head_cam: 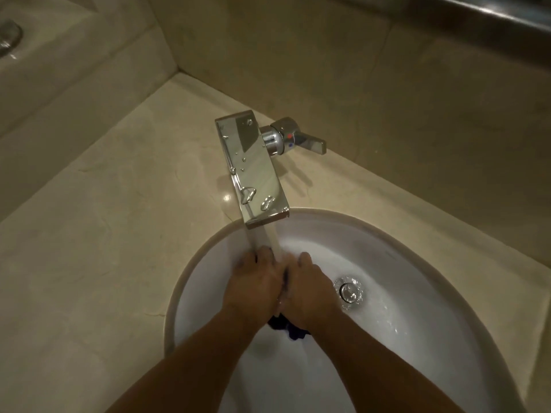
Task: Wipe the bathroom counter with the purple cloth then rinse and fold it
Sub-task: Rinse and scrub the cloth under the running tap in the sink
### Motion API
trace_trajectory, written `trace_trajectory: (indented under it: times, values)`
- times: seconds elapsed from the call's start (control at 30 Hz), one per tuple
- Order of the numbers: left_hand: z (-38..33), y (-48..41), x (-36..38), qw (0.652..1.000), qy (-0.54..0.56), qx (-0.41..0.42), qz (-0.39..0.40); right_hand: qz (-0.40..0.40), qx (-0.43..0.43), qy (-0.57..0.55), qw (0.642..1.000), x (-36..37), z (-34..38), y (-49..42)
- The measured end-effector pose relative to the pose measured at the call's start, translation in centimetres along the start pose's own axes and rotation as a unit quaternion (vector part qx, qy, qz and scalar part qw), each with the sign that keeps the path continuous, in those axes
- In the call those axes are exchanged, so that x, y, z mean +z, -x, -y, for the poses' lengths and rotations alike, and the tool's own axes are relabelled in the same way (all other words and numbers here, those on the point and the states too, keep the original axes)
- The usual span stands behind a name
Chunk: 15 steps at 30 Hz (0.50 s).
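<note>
Both my hands are in the white sink (pixel 208 263) under a flat stream of water from the chrome faucet (pixel 253 171). My left hand (pixel 253 281) and my right hand (pixel 310 284) are pressed side by side, shut on the purple cloth (pixel 287 327). Most of the cloth is hidden by my hands; a dark, wet bunch of it shows below my wrists and a thin strip between my thumbs. The water falls on my left fingers and the cloth's top edge.
The faucet's lever handle (pixel 310 141) points right, with red and blue dots on it. A chrome drain (pixel 348 290) lies right of my hands. The beige stone counter (pixel 104 219) surrounds the sink, with walls behind. A second basin's drain (pixel 9 37) shows at top left.
</note>
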<state>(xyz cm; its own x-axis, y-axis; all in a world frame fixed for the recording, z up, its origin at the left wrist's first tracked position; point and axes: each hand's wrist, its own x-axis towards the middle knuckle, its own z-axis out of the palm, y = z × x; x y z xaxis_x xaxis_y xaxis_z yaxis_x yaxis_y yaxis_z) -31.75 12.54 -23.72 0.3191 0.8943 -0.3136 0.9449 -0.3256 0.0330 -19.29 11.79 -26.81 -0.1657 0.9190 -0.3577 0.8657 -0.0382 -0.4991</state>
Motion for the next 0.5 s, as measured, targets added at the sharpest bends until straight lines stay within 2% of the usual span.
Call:
trace_trajectory:
  times: [0.13, 0.4, 0.5]
  values:
    - [0.5, -0.4, 0.9, 1.000, 0.007, 0.017, 0.003, -0.032, -0.019, 0.010, 0.999, 0.0, -0.1, 0.4]
    - [0.5, -0.9, 0.4, 0.999, 0.010, 0.048, 0.000, -0.045, 0.005, 0.022, 0.999, 0.4, -0.5, 0.4]
    - [0.0, -0.9, -0.8, 0.999, -0.003, 0.031, -0.025, -0.066, 0.006, 0.019, 0.998, 0.7, -0.8, 0.3]
